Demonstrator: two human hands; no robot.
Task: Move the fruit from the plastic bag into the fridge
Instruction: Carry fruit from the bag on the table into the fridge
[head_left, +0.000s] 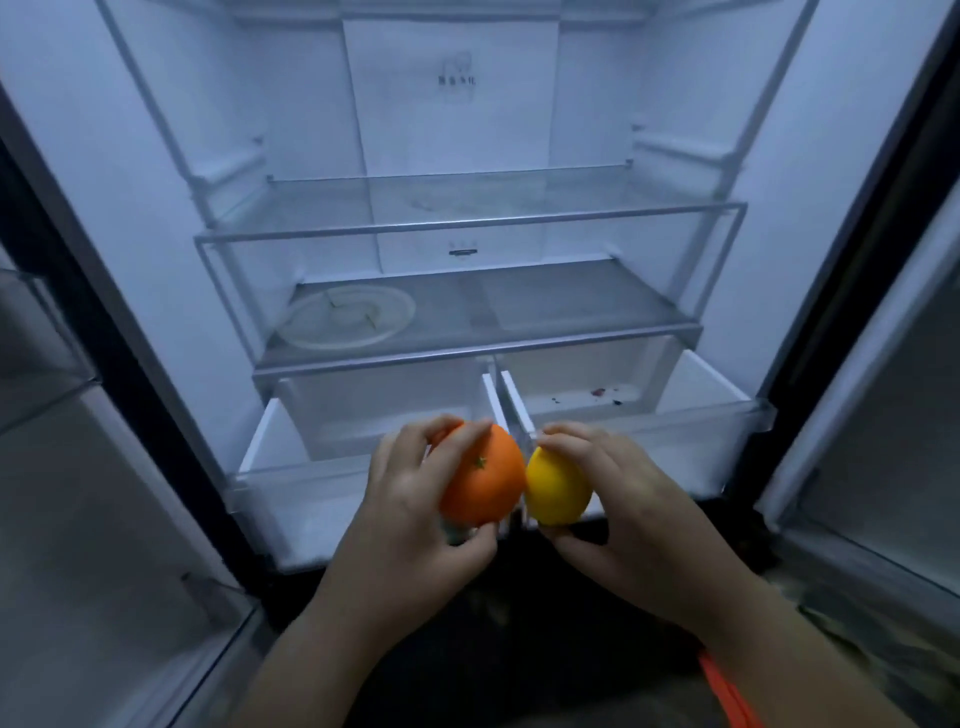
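Note:
I face an open fridge with both doors swung wide. My left hand (410, 499) is wrapped around an orange (485, 475) whose green stem spot faces me. My right hand (618, 499) grips a yellow lemon (556, 488) between thumb and fingers. The two fruits touch side by side, held in front of and just above the front edges of two pulled-out white crisper drawers: the left drawer (291, 441) and the right drawer (696, 384). The plastic bag is not in view.
Above the drawers a glass shelf (545, 301) carries a clear round plate (345, 317) on its left side. A higher glass shelf (467, 218) holds nothing. Dark specks lie in the right drawer. Door bins flank both sides. An orange strap (727, 691) shows at the lower right.

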